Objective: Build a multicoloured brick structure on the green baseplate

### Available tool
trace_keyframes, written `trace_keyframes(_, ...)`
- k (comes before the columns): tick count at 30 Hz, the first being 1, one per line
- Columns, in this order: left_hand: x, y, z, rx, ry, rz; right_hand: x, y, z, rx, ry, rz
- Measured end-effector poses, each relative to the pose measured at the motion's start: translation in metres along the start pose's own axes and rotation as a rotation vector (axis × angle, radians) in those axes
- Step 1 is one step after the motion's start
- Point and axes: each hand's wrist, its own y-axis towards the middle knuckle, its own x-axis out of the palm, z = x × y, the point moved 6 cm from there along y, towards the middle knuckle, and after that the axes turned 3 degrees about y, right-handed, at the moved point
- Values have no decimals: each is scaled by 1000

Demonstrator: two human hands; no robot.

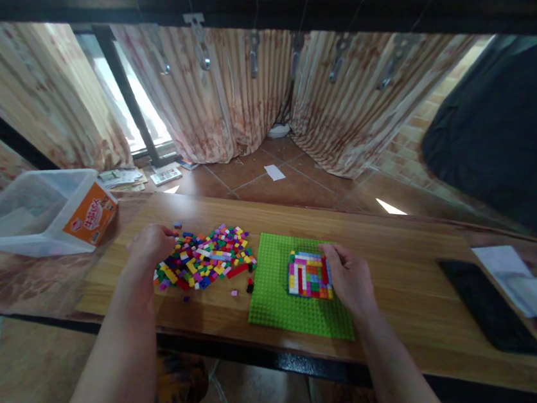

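A green studded baseplate (268, 308) lies on the wooden table. On it stands a roughly square build of coloured toy bricks (308, 276), with white, red, yellow, blue and orange showing. My right hand (349, 279) is at the build's upper right corner, fingertips pinched together; whatever is between them is hidden. To the left of the plate spreads a heap of loose toy bricks (211, 254) in many colours. My left hand (151, 241) is at the heap's left edge with its fingers curled closed, and I cannot see what they hold.
A clear plastic tub (31, 200) with an orange label stands at the far left. At the right lie a black phone-like slab (489, 304) and white papers (503, 270). A dark metal bar (291, 3) with hanging hooks crosses above the table (402, 262).
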Motion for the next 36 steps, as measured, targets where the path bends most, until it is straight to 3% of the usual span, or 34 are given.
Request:
trace_keyframes(9, -13, -4, 3, 38, -15, 65, -2, 1, 2, -4, 16, 24)
trace_keyframes(14, -29, -26, 27, 164, -278, 211, -4, 2, 2, 0, 17, 29)
trace_keyframes(16, -21, -46, 57, 315, -465, 139, -5, 3, 2, -4, 7, 40)
trace_keyframes(20, 19, -107, 128, 603, -705, -145, -4, 3, 0, -21, 32, 34)
trace_keyframes(23, 49, -142, 162, 661, -748, -293, -4, 2, -2, -44, 32, 29)
trace_keyframes(26, 64, -152, 173, 647, -780, -329, -5, 1, -5, -49, 17, 27)
trace_keyframes(32, 74, -141, 178, 627, -840, -299, -5, 0, -10, -75, -16, 21)
trace_keyframes(36, 80, -140, 181, 571, -920, -378, -4, 0, -12, -93, -42, 6)
